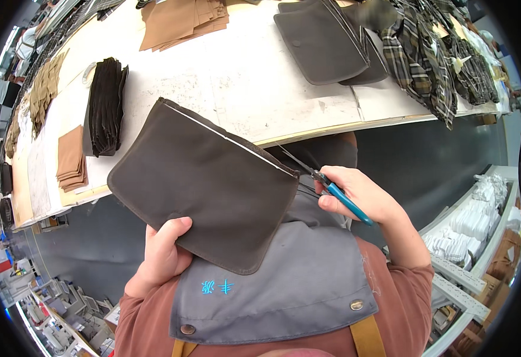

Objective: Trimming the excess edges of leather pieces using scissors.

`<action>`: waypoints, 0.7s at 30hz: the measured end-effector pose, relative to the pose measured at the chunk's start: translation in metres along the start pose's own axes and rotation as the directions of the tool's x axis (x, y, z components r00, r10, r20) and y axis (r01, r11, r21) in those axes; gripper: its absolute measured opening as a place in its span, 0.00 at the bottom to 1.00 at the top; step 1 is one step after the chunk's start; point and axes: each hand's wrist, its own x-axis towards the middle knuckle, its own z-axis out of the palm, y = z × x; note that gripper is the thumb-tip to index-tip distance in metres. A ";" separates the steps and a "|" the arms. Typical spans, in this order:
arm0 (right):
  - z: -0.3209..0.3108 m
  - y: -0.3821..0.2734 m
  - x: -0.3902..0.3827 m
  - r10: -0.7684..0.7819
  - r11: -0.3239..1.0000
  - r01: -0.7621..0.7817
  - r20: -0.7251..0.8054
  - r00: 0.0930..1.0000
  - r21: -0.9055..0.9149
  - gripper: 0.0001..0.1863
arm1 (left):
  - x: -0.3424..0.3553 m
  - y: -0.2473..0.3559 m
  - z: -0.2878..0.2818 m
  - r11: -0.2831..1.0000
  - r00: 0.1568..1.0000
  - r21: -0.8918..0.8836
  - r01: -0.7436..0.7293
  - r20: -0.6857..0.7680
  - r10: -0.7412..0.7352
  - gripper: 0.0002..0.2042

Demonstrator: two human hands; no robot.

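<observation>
A dark brown flat panel [207, 184] with rounded lower corners and a pale strip along its upper edge is tilted in front of me. My left hand [168, 247] grips its lower left edge, thumb on top and the other fingers hidden beneath. In my right hand [359, 193] is a pair of scissors [347, 202] with teal handles. Their slim blades point up and left, close to the panel's right corner, and look slightly parted. I cannot tell whether the blades touch the panel.
On the white worktable [242, 71] lie a black folded stack [107, 107], brown pieces [72, 157], tan sheets [180, 24], dark panels [320, 44] and plaid fabric [418, 59]. The table's edge runs just beyond my hands. At right stands a rack [463, 297] with white bundles [469, 229].
</observation>
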 end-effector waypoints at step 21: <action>0.015 0.001 0.043 -0.024 0.692 0.130 -0.157 0.987 0.710 0.12 | 0.005 -0.004 0.020 0.992 0.998 0.127 0.017 -0.063 -0.009 0.23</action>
